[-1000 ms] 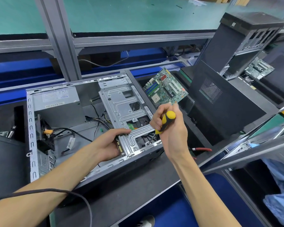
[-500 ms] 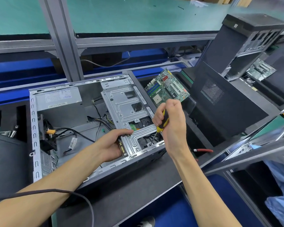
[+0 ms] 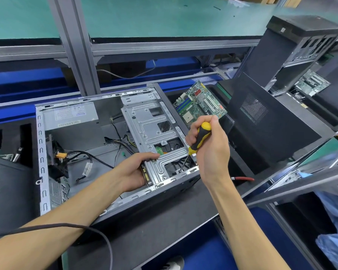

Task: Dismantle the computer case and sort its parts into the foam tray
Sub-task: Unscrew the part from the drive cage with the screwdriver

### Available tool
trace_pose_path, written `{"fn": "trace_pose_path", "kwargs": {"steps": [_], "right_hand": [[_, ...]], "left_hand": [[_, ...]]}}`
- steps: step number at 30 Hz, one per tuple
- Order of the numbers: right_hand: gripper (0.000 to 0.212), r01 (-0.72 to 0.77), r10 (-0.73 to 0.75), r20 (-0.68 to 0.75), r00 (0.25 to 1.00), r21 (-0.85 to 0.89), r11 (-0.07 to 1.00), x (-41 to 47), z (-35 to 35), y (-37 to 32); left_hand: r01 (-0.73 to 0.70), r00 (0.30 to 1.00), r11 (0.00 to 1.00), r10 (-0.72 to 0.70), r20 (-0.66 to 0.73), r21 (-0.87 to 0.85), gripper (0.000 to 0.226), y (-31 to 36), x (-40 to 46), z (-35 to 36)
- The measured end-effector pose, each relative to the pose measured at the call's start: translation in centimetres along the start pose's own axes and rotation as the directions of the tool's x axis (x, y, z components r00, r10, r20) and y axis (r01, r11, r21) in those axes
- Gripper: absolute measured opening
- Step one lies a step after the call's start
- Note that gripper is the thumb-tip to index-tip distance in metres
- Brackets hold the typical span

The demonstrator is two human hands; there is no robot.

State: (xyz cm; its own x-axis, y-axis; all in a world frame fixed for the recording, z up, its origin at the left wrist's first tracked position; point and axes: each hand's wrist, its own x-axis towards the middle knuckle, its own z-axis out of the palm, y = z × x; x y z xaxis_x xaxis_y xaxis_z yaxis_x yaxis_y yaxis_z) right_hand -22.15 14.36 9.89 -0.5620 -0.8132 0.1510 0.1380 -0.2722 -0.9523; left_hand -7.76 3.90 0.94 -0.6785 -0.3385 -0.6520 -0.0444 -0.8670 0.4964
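Motherboard (image 3: 200,103) already out in the foam tray (image 3: 242,184); right hand (image 3: 211,149) grips the screwdriver (image 3: 200,137), left hand (image 3: 137,170) clasps the drive cage (image 3: 154,137), still mounted.

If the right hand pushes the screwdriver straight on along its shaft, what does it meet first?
Most likely the screw at the near corner of the metal drive cage: the right hand aims the screwdriver down there. Whether the tip already touches is unclear.

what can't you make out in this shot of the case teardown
Head view only:
- Screw head under the screwdriver tip: too small to tell if it is seated.
- Left hand fingertips: tucked under the metal bracket.
- Label text on the power supply: too small and blurred.
- Foam tray on the left: cut off by the frame edge.
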Motion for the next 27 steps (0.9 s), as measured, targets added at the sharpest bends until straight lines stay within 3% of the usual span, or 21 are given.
{"fn": "trace_pose_path", "kwargs": {"steps": [27], "right_hand": [[0.043, 0.032, -0.032, 0.013, 0.999, -0.014, 0.999, -0.41, -0.09, -0.31]], "left_hand": [[-0.002, 1.0, 1.0, 0.002, -0.017, -0.011, 0.01, -0.06, -0.06, 0.04]]}}
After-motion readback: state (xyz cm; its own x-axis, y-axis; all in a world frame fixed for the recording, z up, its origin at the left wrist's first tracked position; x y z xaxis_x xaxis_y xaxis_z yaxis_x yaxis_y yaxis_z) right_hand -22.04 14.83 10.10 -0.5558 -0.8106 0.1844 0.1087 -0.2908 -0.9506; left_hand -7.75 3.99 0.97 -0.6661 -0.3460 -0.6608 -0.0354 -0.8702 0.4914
